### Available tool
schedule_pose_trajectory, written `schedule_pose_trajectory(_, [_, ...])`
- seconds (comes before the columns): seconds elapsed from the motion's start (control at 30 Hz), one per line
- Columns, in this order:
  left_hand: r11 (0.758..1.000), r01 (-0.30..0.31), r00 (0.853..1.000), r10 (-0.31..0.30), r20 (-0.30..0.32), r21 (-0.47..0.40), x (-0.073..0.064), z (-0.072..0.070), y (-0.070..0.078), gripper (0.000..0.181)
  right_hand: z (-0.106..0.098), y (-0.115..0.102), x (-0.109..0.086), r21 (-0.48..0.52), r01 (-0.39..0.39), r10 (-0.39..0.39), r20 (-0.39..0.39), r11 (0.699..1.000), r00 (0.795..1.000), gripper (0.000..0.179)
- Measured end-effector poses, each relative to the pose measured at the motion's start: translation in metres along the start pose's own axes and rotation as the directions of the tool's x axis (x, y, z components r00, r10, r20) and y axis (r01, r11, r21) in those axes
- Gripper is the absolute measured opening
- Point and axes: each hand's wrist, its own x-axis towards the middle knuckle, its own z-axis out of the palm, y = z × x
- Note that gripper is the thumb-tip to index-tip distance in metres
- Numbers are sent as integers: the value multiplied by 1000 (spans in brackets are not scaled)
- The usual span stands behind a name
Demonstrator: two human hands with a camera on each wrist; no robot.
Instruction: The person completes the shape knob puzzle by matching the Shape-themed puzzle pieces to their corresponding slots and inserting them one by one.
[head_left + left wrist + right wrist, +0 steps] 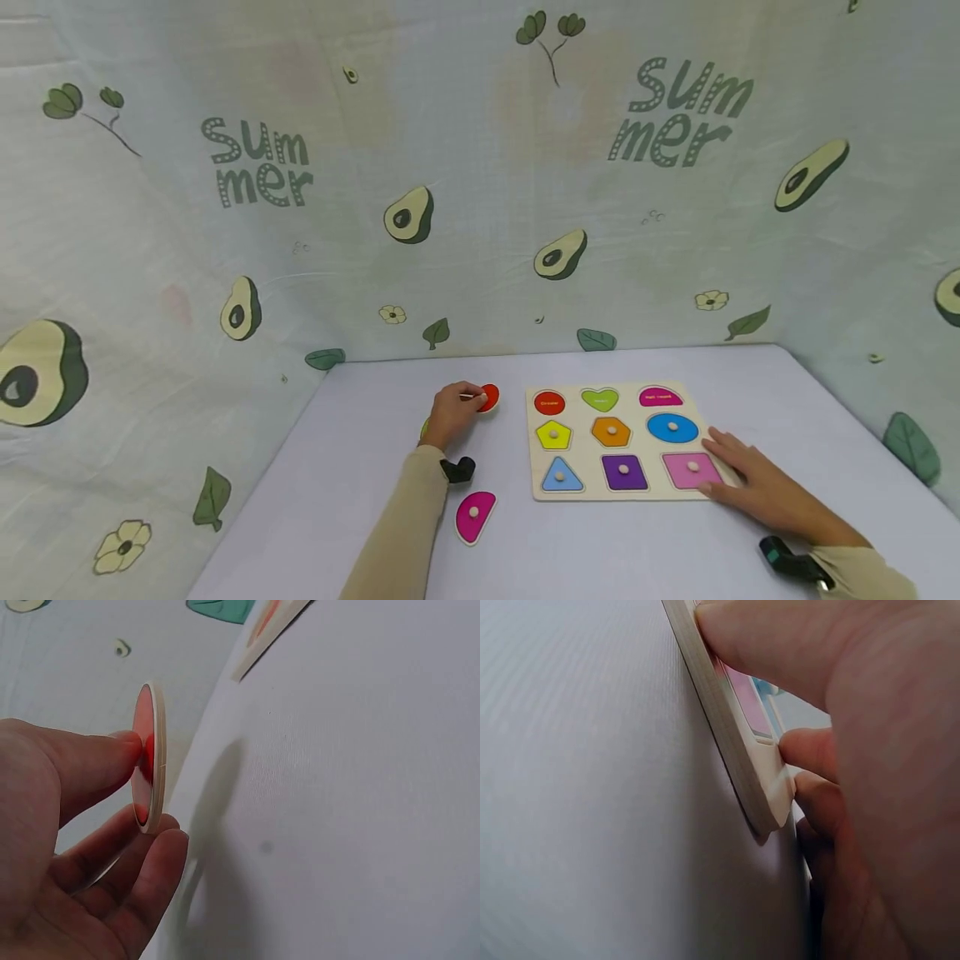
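Note:
My left hand (pixel 450 414) pinches a red round puzzle piece (pixel 490 397), tilted up off the table. In the left wrist view the thumb is on the red face of this piece (pixel 148 769), and other fingers are at its lower edge. A wooden shape puzzle board (pixel 585 451) lies flat to the right. My right hand (pixel 765 483) rests at the board's right edge, thumb and fingertips touching it near the pink rectangle piece (pixel 678 472). Knobbed pieces fill the two nearer rows; the far row shows knobless red, green and magenta shapes with printed words.
A magenta half-round piece (pixel 474 518) lies on the table (pixel 360 467) near the left forearm. Behind the left hand a green piece (pixel 424 428) is mostly hidden. A cloth printed with avocados (pixel 408 215) hangs behind and beside the table.

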Motion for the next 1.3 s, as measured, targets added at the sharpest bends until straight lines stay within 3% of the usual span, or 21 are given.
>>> schedule_pose_trajectory(0.17, [1000,-8,1000,8,-1,-6,1,6,7,8,-1,1,-1,13,25,-25,-10,1000,1000,82])
schedule_pose_trajectory(0.33, [1000,16,999,-16,44,1,2,14,12,8,-1,0,-3,4,37,-37,-17,999,999,81])
schedule_pose_trajectory(0.67, [997,67,992,-71,103,42,12,27,18,7,-3,0,-2,27,4,-4,-13,1000,1000,83])
schedule_pose_trajectory(1.3, [995,3,993,-15,121,104,11,48,38,5,1,-2,-1,10,-39,39,-8,999,999,86])
